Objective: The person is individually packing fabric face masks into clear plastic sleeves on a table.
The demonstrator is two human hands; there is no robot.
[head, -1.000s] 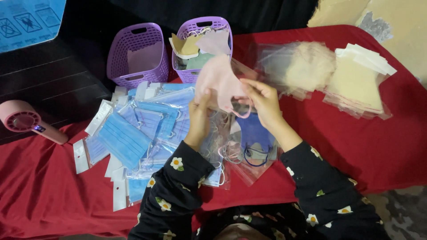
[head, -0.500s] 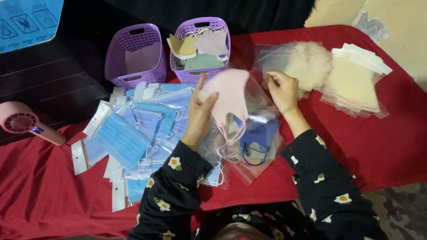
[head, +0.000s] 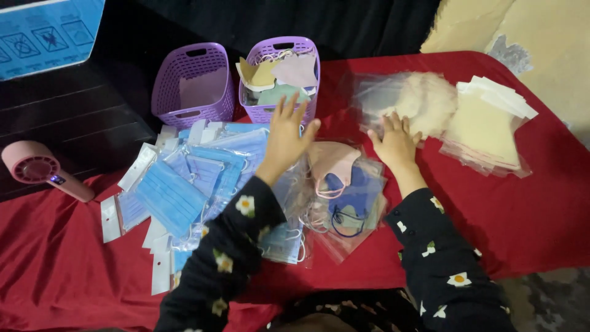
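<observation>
Left hand (head: 287, 136) spread flat, empty, near the filled purple basket (head: 279, 83). Right hand (head: 394, 142) flat, empty, beside clear bags (head: 393, 98). Bagged pink mask (head: 332, 166) done; the blue masks (head: 184, 184) remain.

A single head-worn camera looks steeply down from above the person's chest onto a red cloth (head: 541, 203), close enough that both forearms fill the lower frame; the left hand (head: 286, 138) and right hand (head: 393, 144) sit near mid-picture, baskets beyond them
</observation>
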